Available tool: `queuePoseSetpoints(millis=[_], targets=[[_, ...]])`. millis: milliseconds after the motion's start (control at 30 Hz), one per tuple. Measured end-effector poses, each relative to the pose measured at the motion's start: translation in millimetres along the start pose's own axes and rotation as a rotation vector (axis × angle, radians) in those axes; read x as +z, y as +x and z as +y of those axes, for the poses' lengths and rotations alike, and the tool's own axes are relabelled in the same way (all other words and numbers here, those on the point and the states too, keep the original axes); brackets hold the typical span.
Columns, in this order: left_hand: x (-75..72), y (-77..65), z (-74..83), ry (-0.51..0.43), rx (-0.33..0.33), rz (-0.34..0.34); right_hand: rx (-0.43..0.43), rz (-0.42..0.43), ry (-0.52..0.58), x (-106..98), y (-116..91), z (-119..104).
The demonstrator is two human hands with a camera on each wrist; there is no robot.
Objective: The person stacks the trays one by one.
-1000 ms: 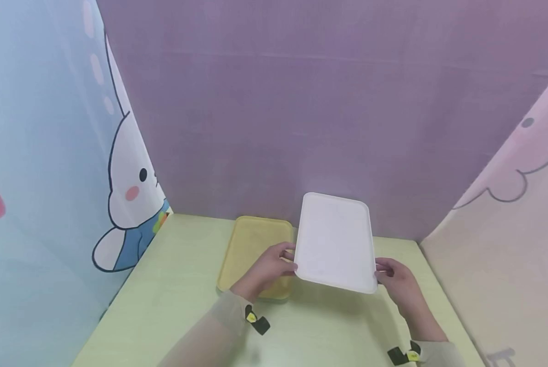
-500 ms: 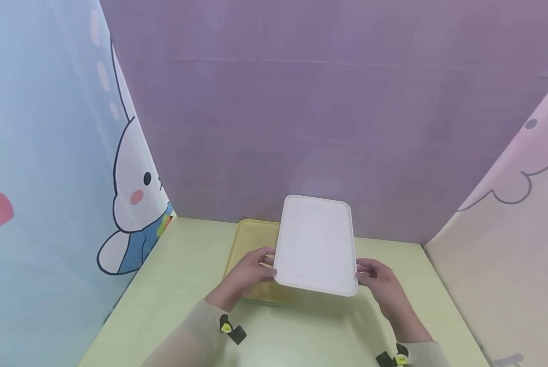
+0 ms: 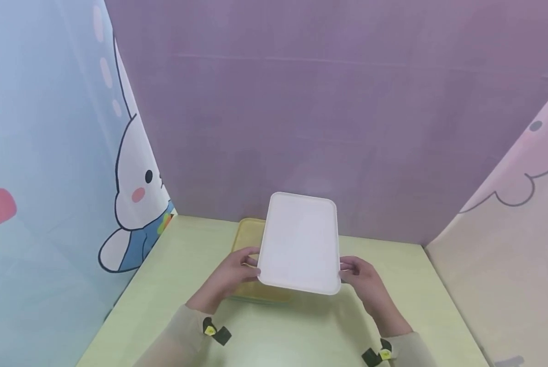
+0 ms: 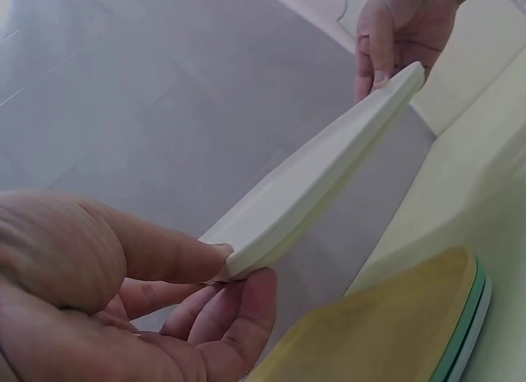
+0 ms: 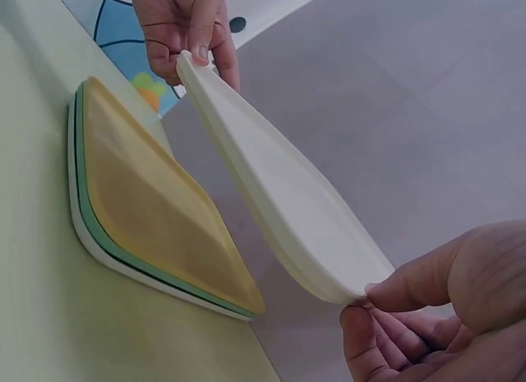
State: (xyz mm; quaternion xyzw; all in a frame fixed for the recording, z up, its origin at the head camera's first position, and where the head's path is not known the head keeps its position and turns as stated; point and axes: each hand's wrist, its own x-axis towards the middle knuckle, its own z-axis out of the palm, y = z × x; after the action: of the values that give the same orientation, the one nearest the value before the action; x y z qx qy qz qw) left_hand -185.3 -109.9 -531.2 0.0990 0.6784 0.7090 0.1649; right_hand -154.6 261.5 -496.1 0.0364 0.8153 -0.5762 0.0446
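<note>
A white rectangular tray (image 3: 300, 243) with a low rim is held in the air by both hands. My left hand (image 3: 231, 272) pinches its left edge, thumb on top and fingers beneath, as the left wrist view shows. On the opposite edge my right hand (image 3: 363, 283) has the same pinch. Below and to the left lies a stack of trays: a yellow tray (image 5: 156, 193) on top, a green tray (image 5: 90, 193) under it and a white one (image 5: 82, 226) at the bottom. In the head view the held tray hides much of the stack.
The stack rests on a pale yellow-green table (image 3: 200, 239). Behind the table rises a purple wall (image 3: 301, 112). A blue cartoon-printed curtain (image 3: 49, 153) borders the left side, and a pale printed curtain (image 3: 521, 265) the right.
Both hands have carried the white tray leftward, so it now covers more of the yellow tray. Their hold on its edges looks the same, and the stack stays put.
</note>
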Motion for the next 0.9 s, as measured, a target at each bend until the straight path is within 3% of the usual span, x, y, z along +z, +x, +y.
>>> queuePoseSetpoints(millis=[333, 633, 900], targets=[[-36.3, -23.3, -10.5, 0.058, -0.053, 0.078, -0.024, -0.017, 0.043, 45, 10, 3], [-50.9, -34.9, -20.5, 0.072, -0.068, 0.105, -0.011, -0.022, 0.020, 66, 9, 7], [-59.5, -37.3, -31.8, 0.106, -0.121, 0.220, 0.000, -0.016, 0.035, 87, 12, 15]])
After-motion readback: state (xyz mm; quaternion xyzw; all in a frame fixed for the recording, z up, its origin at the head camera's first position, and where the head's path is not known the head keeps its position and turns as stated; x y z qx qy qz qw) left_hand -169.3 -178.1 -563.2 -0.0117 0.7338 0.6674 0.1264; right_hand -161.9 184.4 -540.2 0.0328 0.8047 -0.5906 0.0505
